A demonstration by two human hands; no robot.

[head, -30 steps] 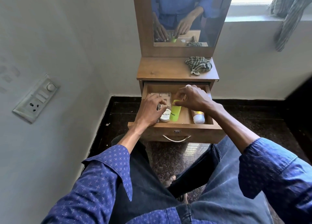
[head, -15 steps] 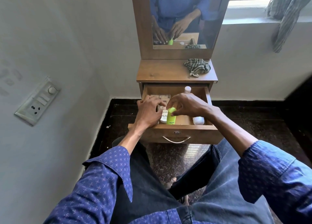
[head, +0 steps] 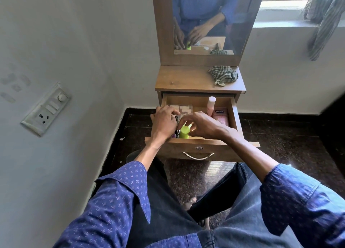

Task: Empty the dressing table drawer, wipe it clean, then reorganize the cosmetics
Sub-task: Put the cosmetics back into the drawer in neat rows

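The wooden drawer [head: 202, 148] of the dressing table stands pulled open. Inside it, my right hand [head: 201, 125] pinches a lime green tube [head: 184, 132] that stands upright near the drawer's front left. My left hand [head: 163, 121] is curled over small dark cosmetics at the front left corner; what it holds is hidden. A pale compartmented box [head: 184, 108] lies at the back left. A white and pink bottle [head: 211, 105] and a pink pouch [head: 221, 115] lie on the right side.
A striped cloth [head: 223, 75] lies crumpled on the table top [head: 184, 79] at the right. A mirror [head: 209, 19] rises behind it. A grey wall with a switch plate [head: 46, 109] closes the left side. Another cloth [head: 324, 18] hangs at the window. Dark floor surrounds the table.
The green tube went from lying flat to standing upright near the drawer front, held by my right hand. My left hand moved toward the front left corner. The pink pouch is now uncovered.
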